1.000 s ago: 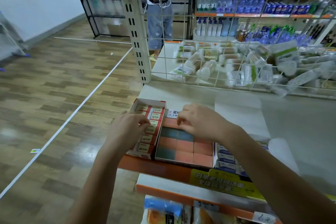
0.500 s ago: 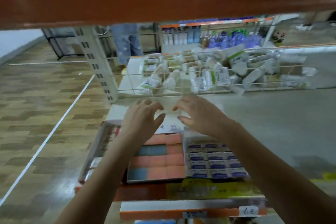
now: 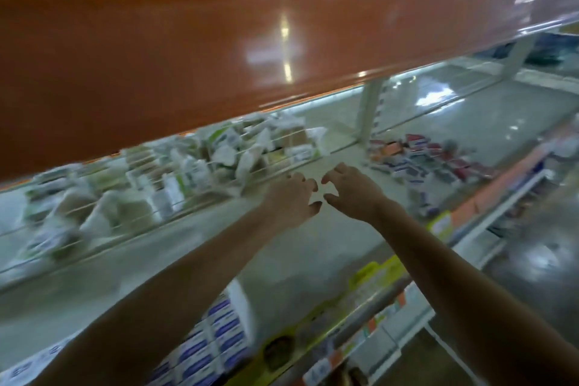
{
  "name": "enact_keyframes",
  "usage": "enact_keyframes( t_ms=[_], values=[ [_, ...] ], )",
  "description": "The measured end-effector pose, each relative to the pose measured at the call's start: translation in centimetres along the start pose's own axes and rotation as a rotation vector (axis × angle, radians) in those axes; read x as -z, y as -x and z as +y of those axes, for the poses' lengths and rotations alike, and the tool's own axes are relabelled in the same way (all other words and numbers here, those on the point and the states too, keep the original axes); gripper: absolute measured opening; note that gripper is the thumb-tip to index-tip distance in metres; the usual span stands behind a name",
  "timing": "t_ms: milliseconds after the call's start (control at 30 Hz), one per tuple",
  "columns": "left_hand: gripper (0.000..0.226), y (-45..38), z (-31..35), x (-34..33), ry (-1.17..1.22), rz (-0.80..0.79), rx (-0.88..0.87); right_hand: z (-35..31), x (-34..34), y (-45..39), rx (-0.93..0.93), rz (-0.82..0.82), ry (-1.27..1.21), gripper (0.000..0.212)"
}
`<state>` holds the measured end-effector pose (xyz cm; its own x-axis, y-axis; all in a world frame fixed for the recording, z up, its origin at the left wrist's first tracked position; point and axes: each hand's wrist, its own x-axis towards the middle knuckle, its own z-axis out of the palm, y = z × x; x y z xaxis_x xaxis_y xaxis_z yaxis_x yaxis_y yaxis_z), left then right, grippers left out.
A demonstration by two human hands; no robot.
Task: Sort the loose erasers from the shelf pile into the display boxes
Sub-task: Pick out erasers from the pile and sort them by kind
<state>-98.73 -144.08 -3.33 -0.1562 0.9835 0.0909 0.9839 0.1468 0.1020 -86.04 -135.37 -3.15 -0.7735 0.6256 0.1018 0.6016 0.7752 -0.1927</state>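
The loose erasers [image 3: 429, 160] lie heaped toward the back of the shelf [image 3: 282, 247], off to the right of your hands; the heap runs along the shelf's length, a blurred jumble of red, orange and blue-white sleeves. Your right hand [image 3: 354, 193] is nearer it. Your left hand [image 3: 293, 197] hovers beside it, both with fingers loosely spread, holding nothing

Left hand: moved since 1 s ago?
Yes. The left hand has left the display boxes at the shelf's front edge and reached deeper, toward the wire divider, beside the right hand. Both are empty.
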Motion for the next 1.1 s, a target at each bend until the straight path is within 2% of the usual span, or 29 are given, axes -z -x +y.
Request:
enact_keyframes(
  t_ms=[200, 400, 467, 567, 767, 967, 1100],
  values=[
    [0.046, -9.0, 7.3, -2.9, 0.030, -0.059, -0.097, 11.3, 1.4, 0.3, -0.131, -0.044, 0.011, 0.040],
    [0.051, -16.7, 12.8, -5.7, 0.177, -0.101, -0.109, 21.4, 2.6, -0.1, -0.241, -0.022, -0.005, 0.034],
    [0.053, -19.1, 13.9, -6.6, 0.194, -0.111, -0.087, 24.4, 2.8, -0.3, -0.269, -0.006, -0.023, 0.038],
    [0.053, -22.5, 14.8, -7.7, 0.129, -0.028, -0.056, 28.4, 3.0, -0.8, -0.298, 0.005, -0.040, 0.043],
    [0.047, -27.4, 14.7, -8.7, 0.082, 0.083, 0.037, 33.8, 2.7, -2.3, -0.356, 0.050, -0.038, 0.037],
    [0.045, -29.8, 15.2, -9.3, 0.113, 0.150, 0.028, 36.4, 1.8, -3.3, -0.370, 0.263, -0.163, 0.040],
    [0.047, -31.3, 15.5, -9.3, 0.114, 0.137, 0.000, 37.9, 1.6, -4.0, -0.440, 0.210, -0.224, 0.036]
  ],
)
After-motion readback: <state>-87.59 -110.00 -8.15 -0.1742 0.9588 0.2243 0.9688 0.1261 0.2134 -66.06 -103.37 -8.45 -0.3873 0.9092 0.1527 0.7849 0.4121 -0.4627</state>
